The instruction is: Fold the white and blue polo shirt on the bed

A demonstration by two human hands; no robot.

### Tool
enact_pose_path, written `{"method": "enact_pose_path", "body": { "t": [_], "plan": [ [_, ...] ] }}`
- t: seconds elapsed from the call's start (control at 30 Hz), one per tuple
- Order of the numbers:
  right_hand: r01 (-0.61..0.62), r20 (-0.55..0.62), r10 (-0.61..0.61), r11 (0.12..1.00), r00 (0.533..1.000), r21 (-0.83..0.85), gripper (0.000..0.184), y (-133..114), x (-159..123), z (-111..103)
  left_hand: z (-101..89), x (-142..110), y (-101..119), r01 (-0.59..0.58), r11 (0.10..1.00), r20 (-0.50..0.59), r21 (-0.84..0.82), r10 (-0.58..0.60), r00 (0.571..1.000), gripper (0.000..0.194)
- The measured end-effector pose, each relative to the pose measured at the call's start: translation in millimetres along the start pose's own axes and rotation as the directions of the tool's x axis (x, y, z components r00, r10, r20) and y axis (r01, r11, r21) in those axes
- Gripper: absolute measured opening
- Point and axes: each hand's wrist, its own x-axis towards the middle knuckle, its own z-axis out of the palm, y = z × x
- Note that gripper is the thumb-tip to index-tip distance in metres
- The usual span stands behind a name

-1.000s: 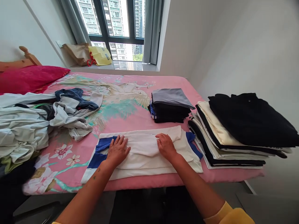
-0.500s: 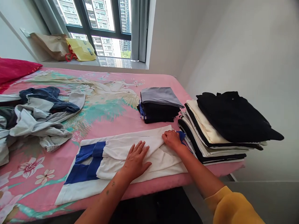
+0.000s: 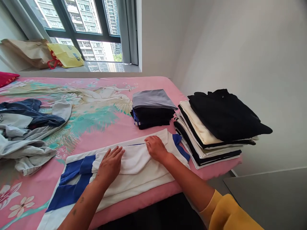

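A white T-shirt (image 3: 141,188) with blue bands and a blue collar lies partly folded along the front edge of the bed, its collar end at the right. My left hand (image 3: 110,164) rests flat on the shirt near the blue bands, fingers stretched out and palm down. Farther right, my right hand (image 3: 155,148) has its fingers curled with the thumb close to them, pinching the shirt's folded white fabric near the far edge. Some of that fabric is hidden beneath both hands.
Right of the shirt stands a tall stack of folded clothes (image 3: 208,150) topped by a black garment. Behind it sits a smaller folded pile (image 3: 153,108), grey on top. Rumpled clothes (image 3: 31,127) lie at the left on the pink floral bedsheet (image 3: 100,134). Bags rest on the windowsill.
My right hand has moved left from the collar end, drawing a fold of white fabric over and uncovering the collar. My left hand has slid toward the blue bands. The view has turned right.
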Motion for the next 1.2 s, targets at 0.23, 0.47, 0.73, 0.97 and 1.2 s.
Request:
{"method": "enact_pose_path", "body": {
  "t": [0.23,0.47,0.73,0.97,1.2],
  "plan": [
    [-0.370,0.219,0.412,0.906,0.885,-0.207,0.087,39.6,3.3,25.6,21.2,-25.1,-31.5,0.285,0.928,0.094,0.239,-0.314,0.945,0.060],
    [-0.428,0.054,0.437,0.895,0.898,-0.125,0.069,53.4,2.6,12.5,25.5,-26.4,-30.5,0.282,0.927,0.055,0.248,-0.304,0.951,0.060],
    [-0.650,0.063,0.652,0.736,0.756,0.186,0.025,100.9,16.7,-35.6,25.9,-28.1,-30.8,0.286,0.932,0.017,0.223,-0.297,0.955,0.059],
    [-0.696,0.302,0.658,0.489,0.690,0.525,0.018,103.8,27.6,-29.4,24.0,-27.3,-28.2,0.300,0.930,0.019,0.213,-0.311,0.950,0.058],
    [-0.721,0.514,0.567,0.223,0.643,0.656,0.028,100.3,29.4,-23.9,24.7,-27.9,-28.2,0.297,0.933,0.001,0.202,-0.304,0.953,0.058]
  ]
}}
